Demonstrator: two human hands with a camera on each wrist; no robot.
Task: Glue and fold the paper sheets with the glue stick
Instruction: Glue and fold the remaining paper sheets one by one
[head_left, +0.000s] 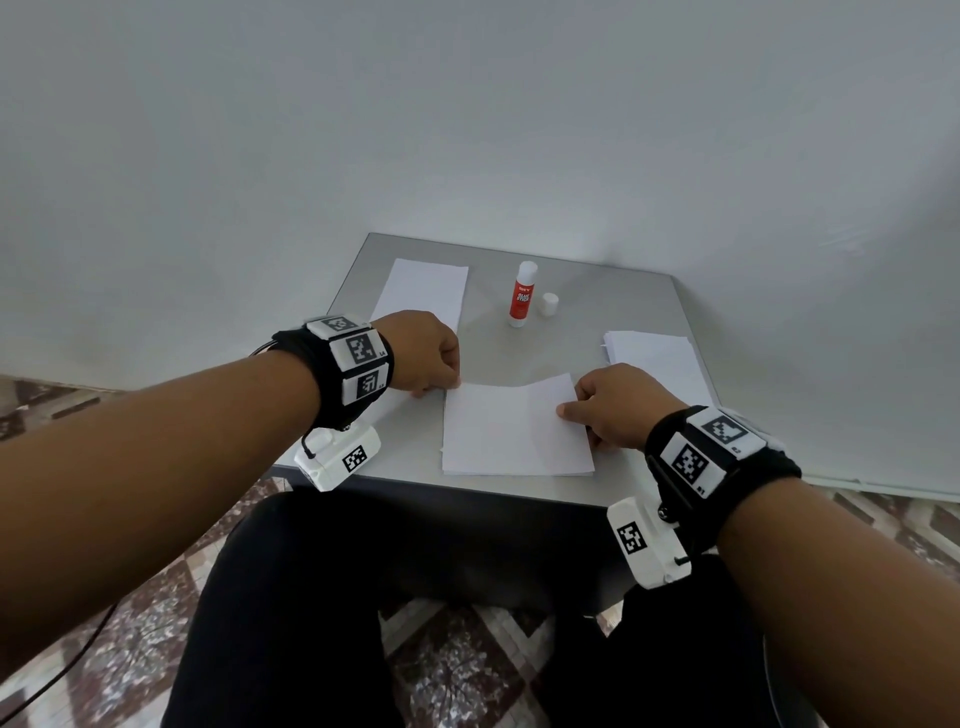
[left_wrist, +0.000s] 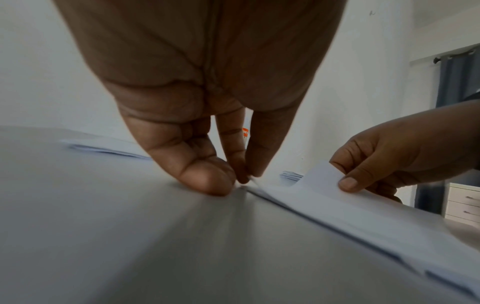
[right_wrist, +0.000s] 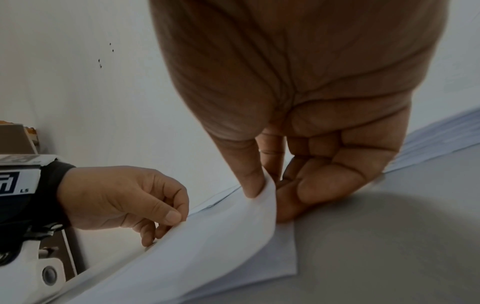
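Observation:
A white paper sheet (head_left: 511, 428) lies folded at the front middle of the grey table (head_left: 613, 306), its far edge lifted. My left hand (head_left: 439, 371) pinches the sheet's far left corner (left_wrist: 250, 181) between thumb and fingers. My right hand (head_left: 584, 402) pinches the far right corner (right_wrist: 267, 191), thumb on top. An uncapped glue stick (head_left: 522, 295) with a red label stands at the back middle, its white cap (head_left: 548, 304) beside it on the right.
A pile of folded sheets (head_left: 423, 291) lies at the back left. A stack of flat sheets (head_left: 657, 358) lies at the right, behind my right hand. A white wall rises behind the table. My legs are under the front edge.

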